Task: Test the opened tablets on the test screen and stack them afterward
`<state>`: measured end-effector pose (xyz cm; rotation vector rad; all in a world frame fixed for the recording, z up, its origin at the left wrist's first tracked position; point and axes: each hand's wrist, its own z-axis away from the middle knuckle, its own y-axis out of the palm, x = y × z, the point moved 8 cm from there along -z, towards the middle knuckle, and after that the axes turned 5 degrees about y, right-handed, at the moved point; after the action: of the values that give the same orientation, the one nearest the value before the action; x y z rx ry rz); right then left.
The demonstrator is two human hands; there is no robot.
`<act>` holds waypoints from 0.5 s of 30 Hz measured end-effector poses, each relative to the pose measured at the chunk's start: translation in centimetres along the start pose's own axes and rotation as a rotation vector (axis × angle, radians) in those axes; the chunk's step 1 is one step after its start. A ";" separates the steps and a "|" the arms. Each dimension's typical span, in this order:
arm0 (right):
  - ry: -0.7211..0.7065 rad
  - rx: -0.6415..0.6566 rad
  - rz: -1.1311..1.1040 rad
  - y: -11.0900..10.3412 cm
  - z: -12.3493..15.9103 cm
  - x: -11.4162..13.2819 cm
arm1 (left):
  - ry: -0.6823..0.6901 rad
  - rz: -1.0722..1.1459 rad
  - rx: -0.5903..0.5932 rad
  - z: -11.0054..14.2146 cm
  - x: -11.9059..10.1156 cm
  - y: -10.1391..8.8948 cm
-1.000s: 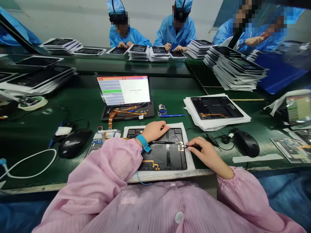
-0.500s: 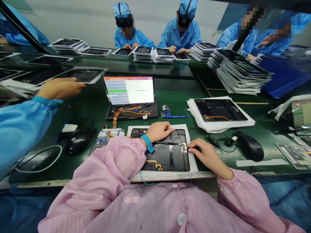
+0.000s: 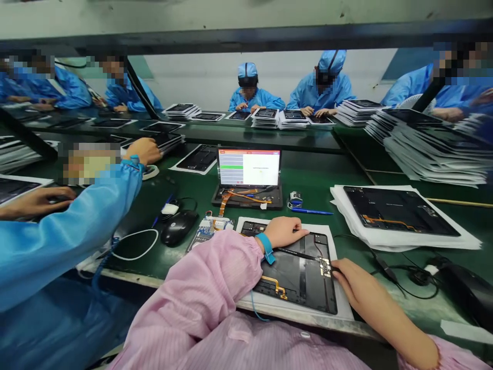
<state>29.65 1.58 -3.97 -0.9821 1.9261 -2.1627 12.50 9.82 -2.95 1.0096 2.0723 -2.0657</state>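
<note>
A black tablet back panel (image 3: 304, 288) lies on a white sheet (image 3: 344, 303) at the bench's front edge, with an orange flex cable (image 3: 274, 283) on it. My left hand (image 3: 283, 232) rests on its upper part, a blue wrist strap (image 3: 265, 248) around the wrist. A slim black strip (image 3: 298, 254) runs from near those fingers to a small gold-and-black circuit board (image 3: 325, 267). My right hand (image 3: 360, 288) sits at that board's right side, its fingers closed on a small dark tool (image 3: 336, 270), mostly hidden by them.
A lit tablet screen (image 3: 248, 167) stands behind the panel, and a bare circuit board (image 3: 210, 228) and black mouse (image 3: 179, 227) lie left of it. A co-worker's blue sleeve (image 3: 57, 236) crosses the left side. A stacked panel (image 3: 396, 216) sits on white sheets at right.
The view has swung up and left, so the bench sits further right and lower. A co-worker's blue-sleeved arm now reaches further in at left. My hands stay at the panel.
</note>
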 end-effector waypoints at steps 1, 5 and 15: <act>0.002 -0.001 0.018 0.2 0.0 0.0 | 0.002 0.002 0.003 0.0 0.0 0.1; -0.023 -0.011 0.050 0.7 0.1 -0.4 | 0.001 -0.008 0.012 -0.1 0.3 0.4; -0.160 -0.133 0.028 1.3 0.4 -1.7 | -0.002 0.017 0.033 0.2 0.2 0.2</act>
<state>30.79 1.72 -5.81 -1.1053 2.0154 -1.8985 12.34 9.70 -3.23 1.0253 2.0273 -2.0986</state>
